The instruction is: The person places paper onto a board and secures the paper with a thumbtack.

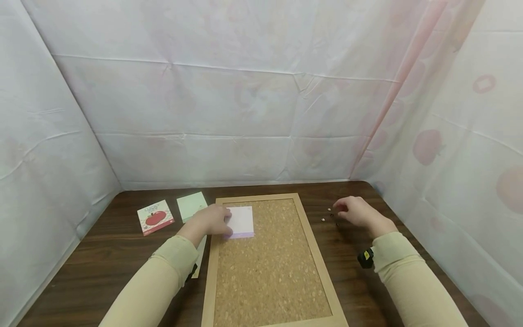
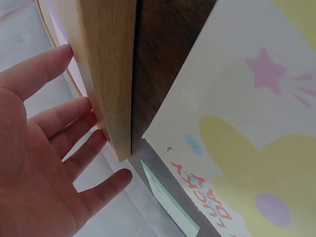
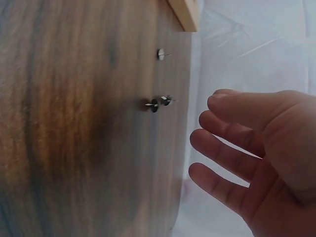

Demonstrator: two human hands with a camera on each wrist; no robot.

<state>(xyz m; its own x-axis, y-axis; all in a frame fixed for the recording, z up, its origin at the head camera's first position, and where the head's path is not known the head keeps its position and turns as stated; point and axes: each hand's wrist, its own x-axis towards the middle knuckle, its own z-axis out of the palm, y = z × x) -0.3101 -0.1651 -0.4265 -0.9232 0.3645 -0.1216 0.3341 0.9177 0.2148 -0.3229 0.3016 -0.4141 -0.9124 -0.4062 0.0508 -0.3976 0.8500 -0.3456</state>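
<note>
A white note sheet with a purple bottom band (image 1: 241, 221) lies on the upper left of the framed corkboard (image 1: 273, 272). My left hand (image 1: 212, 220) rests at the sheet's left edge, fingers and thumb spread and touching it. In the left wrist view those fingertips (image 2: 64, 52) reach over the wooden frame (image 2: 111, 64). To the right of the board, my right hand (image 1: 356, 211) hovers over several thumbtacks (image 1: 323, 220) on the table. Its fingers are loosely bent, and nothing shows between them in the right wrist view, where tacks (image 3: 154, 105) lie just beyond the thumb.
Left of the board lie a card with a red apple (image 1: 156, 218), a pale green sheet (image 1: 189, 205) and a "Lucky Day" sheet with a yellow flower (image 2: 232, 98), partly under my left arm. The dark wooden table (image 1: 110, 263) ends at white patterned curtains (image 1: 245, 113).
</note>
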